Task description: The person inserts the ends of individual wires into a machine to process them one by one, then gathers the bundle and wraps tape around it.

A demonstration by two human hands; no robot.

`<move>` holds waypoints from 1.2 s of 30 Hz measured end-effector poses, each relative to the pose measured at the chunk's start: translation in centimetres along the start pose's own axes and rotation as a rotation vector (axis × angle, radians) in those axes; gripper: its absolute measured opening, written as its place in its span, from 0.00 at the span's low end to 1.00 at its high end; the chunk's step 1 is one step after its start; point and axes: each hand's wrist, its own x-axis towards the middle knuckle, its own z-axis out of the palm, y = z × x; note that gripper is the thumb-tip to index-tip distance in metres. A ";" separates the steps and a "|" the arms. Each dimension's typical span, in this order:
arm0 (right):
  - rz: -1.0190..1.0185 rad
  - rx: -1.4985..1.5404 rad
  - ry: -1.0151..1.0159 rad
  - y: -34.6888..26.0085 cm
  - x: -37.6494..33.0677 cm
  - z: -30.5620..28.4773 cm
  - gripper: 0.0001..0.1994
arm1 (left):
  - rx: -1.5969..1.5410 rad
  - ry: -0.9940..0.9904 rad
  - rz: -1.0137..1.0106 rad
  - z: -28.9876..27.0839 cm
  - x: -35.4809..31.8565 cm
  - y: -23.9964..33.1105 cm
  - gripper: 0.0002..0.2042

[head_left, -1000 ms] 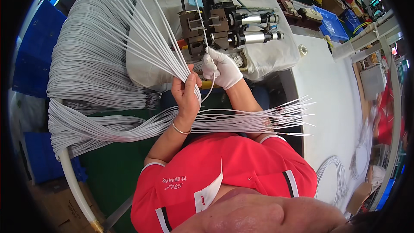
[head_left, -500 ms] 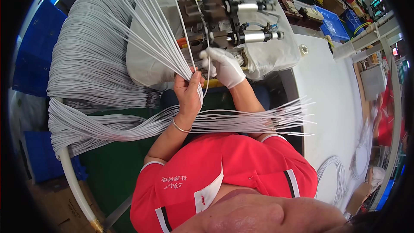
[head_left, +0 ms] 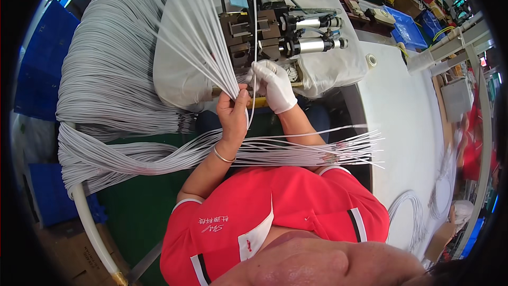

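Note:
My bare left hand (head_left: 233, 116) is closed round a bundle of thin white cables (head_left: 219, 61), whose upper ends fan out up and left and are partly blurred. My right hand (head_left: 275, 89), in a white glove, pinches a single white cable (head_left: 255, 34) just right of the bundle. That cable stands nearly upright in front of a metal machine (head_left: 264, 34) with two silver cylinders. Whether it touches the machine, I cannot tell. Below my hands, a long bunch of cables (head_left: 264, 145) runs across my forearms, its free ends at the right.
A huge stack of grey cables (head_left: 111, 58) lies at the left, above a curved white pipe (head_left: 87, 217). On the white table (head_left: 402, 127) at the right are a tape roll (head_left: 371, 60) and a cable coil (head_left: 408, 214). Blue bins (head_left: 45, 58) stand at the far left.
My right hand has shifted slightly right and down, and its cable now stands upright by the machine. The machine's upper cylinder has moved lower. The fan of cables in my left hand has swayed.

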 end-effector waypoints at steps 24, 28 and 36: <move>0.419 0.655 -0.350 1.9 2.1 -1.8 0.10 | -0.104 0.050 0.034 0.6 0.3 1.1 0.08; 0.412 0.590 -0.259 1.6 1.6 -1.5 0.09 | -0.106 0.010 0.031 0.3 0.3 1.0 0.08; 0.112 0.375 -0.323 2.2 0.5 -2.5 0.08 | -0.162 0.029 0.024 0.4 0.1 0.8 0.06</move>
